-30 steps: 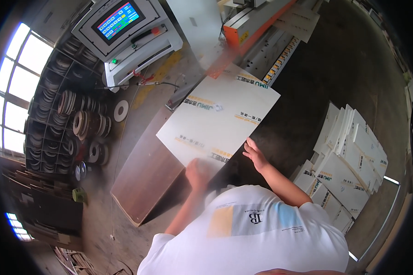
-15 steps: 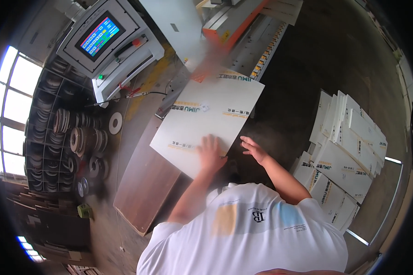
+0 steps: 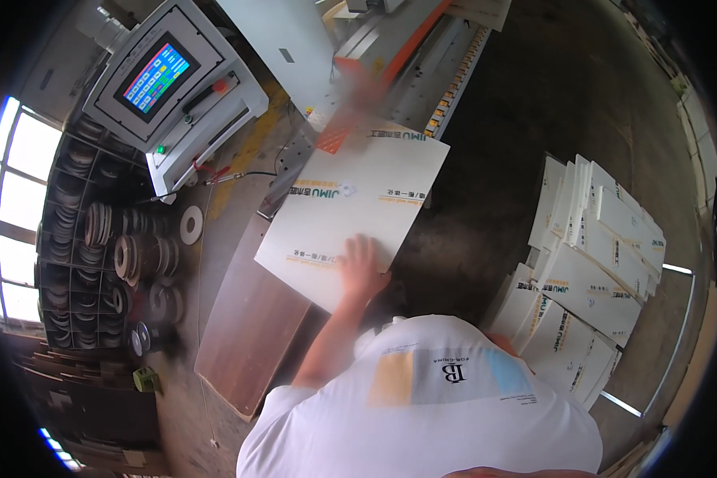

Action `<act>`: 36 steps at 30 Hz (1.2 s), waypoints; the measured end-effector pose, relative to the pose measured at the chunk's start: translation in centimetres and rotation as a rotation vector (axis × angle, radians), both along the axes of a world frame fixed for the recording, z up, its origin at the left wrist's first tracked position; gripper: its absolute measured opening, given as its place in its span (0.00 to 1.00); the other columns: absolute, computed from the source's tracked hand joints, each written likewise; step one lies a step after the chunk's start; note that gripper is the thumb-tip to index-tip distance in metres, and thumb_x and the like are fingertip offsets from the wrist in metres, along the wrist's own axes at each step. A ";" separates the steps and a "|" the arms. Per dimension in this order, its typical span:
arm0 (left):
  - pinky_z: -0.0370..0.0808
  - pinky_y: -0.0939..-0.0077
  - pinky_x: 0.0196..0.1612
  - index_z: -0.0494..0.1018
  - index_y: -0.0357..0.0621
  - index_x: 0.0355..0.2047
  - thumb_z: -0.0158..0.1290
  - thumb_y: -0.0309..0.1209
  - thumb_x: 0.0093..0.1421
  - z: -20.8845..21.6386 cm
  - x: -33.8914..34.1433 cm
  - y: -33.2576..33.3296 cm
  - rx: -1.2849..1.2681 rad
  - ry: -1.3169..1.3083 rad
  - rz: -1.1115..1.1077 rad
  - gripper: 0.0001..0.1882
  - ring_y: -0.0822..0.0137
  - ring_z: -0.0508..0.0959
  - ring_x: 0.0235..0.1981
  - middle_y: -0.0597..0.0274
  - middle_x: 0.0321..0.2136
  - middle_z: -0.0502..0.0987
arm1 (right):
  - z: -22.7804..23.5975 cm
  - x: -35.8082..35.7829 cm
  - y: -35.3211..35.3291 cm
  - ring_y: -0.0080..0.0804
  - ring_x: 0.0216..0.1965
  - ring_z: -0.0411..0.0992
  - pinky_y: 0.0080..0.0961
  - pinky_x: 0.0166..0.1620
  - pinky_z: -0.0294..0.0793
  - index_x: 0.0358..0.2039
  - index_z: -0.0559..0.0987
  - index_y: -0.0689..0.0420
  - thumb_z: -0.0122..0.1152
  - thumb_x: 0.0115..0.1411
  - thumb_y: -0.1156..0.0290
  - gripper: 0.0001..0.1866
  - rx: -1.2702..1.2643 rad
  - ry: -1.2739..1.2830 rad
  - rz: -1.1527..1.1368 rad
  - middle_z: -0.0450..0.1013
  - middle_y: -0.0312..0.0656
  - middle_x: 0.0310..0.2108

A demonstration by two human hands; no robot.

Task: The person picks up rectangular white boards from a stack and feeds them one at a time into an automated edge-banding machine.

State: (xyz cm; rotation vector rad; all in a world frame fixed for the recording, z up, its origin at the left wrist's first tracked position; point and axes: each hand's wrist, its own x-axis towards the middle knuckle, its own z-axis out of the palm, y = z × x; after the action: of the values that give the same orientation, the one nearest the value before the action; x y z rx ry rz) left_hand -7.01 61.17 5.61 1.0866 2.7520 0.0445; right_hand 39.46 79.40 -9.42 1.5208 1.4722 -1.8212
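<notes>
A large white panel (image 3: 358, 207) with printed film lies flat in front of me, its far end at the orange-trimmed machine (image 3: 406, 56). My left hand (image 3: 362, 267) rests flat on the panel's near edge with the fingers spread, and the forearm reaches out from my white shirt. My right hand is hidden; only a bit of the arm shows beside my shirt at the right. A brown board (image 3: 251, 334) lies under the panel's near left corner.
A grey control console (image 3: 175, 88) with a coloured screen stands at the left. Below it a rack holds several rolls of edge tape (image 3: 111, 247). A fanned stack of white panels (image 3: 589, 255) sits on the dark floor at the right.
The white panel has slid away from me toward the machine. My left hand moved onto its near edge. My right hand left the panel and dropped out of view.
</notes>
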 end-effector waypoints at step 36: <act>0.72 0.63 0.57 0.75 0.46 0.52 0.61 0.39 0.56 -2.7 -0.2 11.9 0.051 -0.396 -0.638 0.24 0.54 0.77 0.52 0.53 0.51 0.77 | -1.5 -3.6 10.7 0.42 0.54 0.70 0.40 0.53 0.72 0.54 0.74 0.50 0.67 0.52 0.56 0.29 0.906 -0.495 -0.279 0.74 0.39 0.51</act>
State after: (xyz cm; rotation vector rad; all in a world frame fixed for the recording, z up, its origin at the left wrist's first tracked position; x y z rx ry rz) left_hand -7.19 73.05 2.95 1.7017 1.9767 0.2152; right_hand 35.85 90.06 -10.95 2.4485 1.9792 -0.7277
